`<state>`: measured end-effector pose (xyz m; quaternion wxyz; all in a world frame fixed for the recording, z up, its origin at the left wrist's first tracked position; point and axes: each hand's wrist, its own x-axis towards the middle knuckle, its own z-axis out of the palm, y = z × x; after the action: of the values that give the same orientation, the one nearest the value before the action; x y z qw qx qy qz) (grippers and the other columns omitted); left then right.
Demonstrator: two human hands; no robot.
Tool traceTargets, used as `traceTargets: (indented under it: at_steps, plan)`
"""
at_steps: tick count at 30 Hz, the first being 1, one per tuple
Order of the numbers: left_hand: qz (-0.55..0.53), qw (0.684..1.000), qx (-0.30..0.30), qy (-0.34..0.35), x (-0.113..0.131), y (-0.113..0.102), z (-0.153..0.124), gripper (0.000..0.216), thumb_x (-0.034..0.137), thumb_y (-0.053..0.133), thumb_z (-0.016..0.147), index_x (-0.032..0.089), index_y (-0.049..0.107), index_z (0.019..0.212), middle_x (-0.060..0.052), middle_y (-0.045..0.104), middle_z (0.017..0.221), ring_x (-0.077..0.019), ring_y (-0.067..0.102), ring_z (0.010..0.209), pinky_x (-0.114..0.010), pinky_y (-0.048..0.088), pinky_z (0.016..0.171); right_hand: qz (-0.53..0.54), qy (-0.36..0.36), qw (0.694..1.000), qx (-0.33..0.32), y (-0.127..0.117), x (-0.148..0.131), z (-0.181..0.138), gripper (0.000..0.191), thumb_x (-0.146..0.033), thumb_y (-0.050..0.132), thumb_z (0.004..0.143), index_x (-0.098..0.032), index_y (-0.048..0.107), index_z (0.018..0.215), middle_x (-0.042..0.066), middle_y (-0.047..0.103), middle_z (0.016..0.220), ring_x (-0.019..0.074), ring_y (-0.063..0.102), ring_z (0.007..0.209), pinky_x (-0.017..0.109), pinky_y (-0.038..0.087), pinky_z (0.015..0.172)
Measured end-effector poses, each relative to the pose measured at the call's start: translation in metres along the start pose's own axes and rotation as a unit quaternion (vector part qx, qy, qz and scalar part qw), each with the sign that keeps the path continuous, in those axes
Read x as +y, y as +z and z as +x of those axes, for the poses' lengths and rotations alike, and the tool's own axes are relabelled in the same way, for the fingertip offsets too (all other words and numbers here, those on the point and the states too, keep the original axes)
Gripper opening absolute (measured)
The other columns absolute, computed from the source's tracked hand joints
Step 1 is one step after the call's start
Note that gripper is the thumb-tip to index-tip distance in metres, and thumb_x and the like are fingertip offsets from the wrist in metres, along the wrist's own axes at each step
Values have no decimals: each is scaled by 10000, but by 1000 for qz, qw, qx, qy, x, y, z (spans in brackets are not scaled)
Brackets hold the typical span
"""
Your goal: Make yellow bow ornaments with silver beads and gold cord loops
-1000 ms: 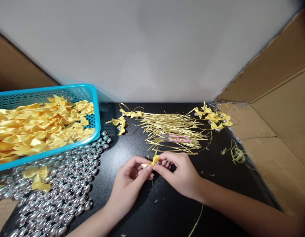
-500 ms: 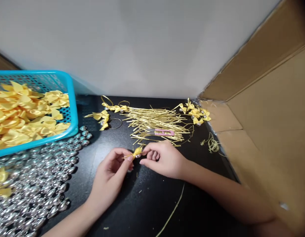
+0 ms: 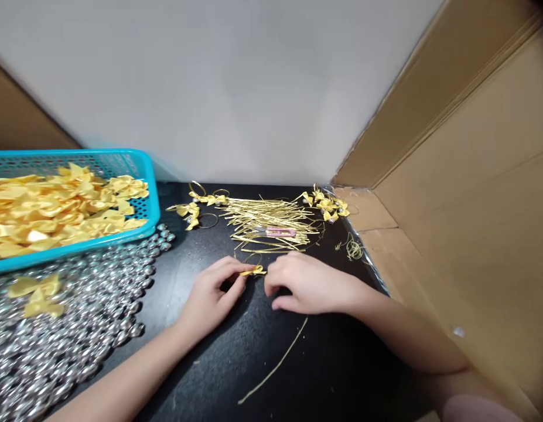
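Observation:
My left hand (image 3: 212, 296) pinches a small yellow ribbon bow (image 3: 253, 270) just above the black tabletop (image 3: 236, 357). A thin gold wire loop rises from the bow. My right hand (image 3: 304, 284) sits just right of the bow with its fingers curled under, touching the table. What it holds, if anything, is hidden. Behind both hands lies a pile of gold wire strips (image 3: 266, 223) with pink snips (image 3: 280, 232) on top.
A blue basket (image 3: 150, 199) full of yellow bows stands at the left. Silver beads (image 3: 78, 328) spread in front of it, with two loose bows on them. Finished bows lie at the back left (image 3: 194, 208) and back right (image 3: 328, 208). Cardboard walls (image 3: 464, 176) close the right side.
My right hand has let go of the bow and drawn slightly right, curling down to the table. The left hand keeps the bow. The view shifted.

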<state>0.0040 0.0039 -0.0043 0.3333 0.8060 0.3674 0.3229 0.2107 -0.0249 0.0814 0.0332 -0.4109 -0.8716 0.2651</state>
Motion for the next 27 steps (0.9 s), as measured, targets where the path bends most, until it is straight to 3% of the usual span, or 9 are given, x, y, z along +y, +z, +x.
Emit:
traceTargets:
  at_steps: [3,7,11,16,21,24,27]
  plan:
    - [72,997,-24,35,0,1,-3,224,186,495,863,195,708,932,-59,714,843,-207,639,794,-326,495,735,-20,-25,996,-79,24,-14,-8,86,-225,765,763,-176,697,777,1,708,805,178,635,851,313,430,806]
    - [126,992,3,26,-1,0,-5,177,183,522,827,187,692,875,-72,701,846,-242,591,804,-378,460,743,-54,-91,993,-54,60,-37,-20,194,-353,722,808,-178,692,886,5,705,869,182,593,892,334,393,812]
    - [161,986,36,24,2,-2,-5,162,166,520,820,188,665,890,-77,669,912,-252,564,865,-401,439,791,-135,-109,985,-22,86,-57,-21,164,-309,645,873,-148,660,844,35,688,863,212,554,861,393,370,795]
    - [157,986,50,36,6,-2,-7,145,169,527,815,197,654,878,-77,659,941,-259,567,913,-404,434,821,-194,-103,976,-7,95,-75,-23,129,-106,548,890,-130,640,804,58,656,797,216,545,778,442,388,792]
    - [114,989,72,55,6,-3,-6,134,198,564,799,205,667,884,-87,673,985,-276,571,962,-434,411,869,-241,-66,968,22,111,-78,-30,118,-99,515,903,-91,632,895,92,638,869,237,540,790,476,422,824]
    - [63,991,86,78,11,-7,-7,141,246,598,794,205,680,900,-100,671,1022,-292,567,1006,-462,390,929,-201,-52,977,46,118,-70,-31,159,-202,480,956,-131,616,911,71,637,902,227,536,823,418,440,784]
    - [-31,994,52,92,23,-4,-19,225,336,554,863,222,670,1020,-101,670,1100,-280,568,1074,-438,402,961,-104,-33,988,111,109,-62,-31,159,-274,496,960,-175,589,878,40,627,898,197,523,845,336,436,774]
